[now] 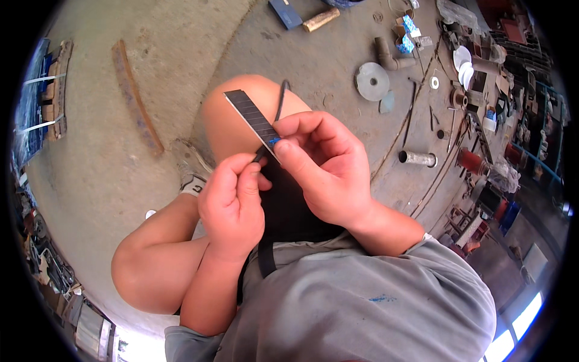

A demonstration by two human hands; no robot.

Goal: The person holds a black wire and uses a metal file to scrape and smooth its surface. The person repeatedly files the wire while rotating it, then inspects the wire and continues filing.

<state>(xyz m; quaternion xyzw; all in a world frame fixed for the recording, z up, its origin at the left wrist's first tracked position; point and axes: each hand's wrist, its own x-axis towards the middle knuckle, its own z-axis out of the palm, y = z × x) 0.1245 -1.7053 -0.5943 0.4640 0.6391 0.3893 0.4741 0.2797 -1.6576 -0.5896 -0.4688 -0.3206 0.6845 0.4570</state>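
Jutting forward-left from right grip (330, 172): blade (252, 117)

The blade (248, 114) I pinch is dark grey with thin parallel lines and a silvery edge (a blue mark (274, 140) shows on it too). My cord (281, 99) is black, my shirt (338, 295) grey with blue specks. Toward the floor's (175, 60) far edge, one block (285, 14) is blue, a wooden piece (321, 20) tan.
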